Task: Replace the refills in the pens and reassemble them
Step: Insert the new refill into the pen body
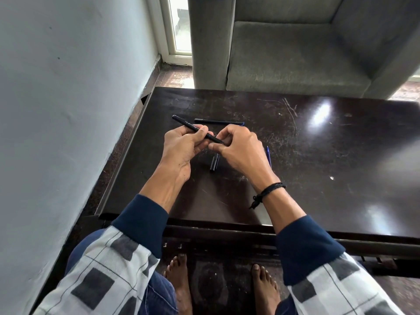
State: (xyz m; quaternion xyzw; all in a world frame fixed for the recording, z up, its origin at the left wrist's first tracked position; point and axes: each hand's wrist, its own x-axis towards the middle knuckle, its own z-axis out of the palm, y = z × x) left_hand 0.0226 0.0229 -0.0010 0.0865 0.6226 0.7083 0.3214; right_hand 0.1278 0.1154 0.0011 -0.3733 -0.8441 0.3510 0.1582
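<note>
Watching from my end: the left hand [181, 146] has its fingers curled round the black pen [191, 126], holding it just above the table [318, 155]. The right hand [238, 146] pinches the pen's near end, fingers tight together. My guess is the tip is being worked. What worries me is a small part slipping from that pinch and rolling off the table. The blue refill [269, 158], dark cap [214, 163] and second pen [219, 121] lie nearby.
</note>
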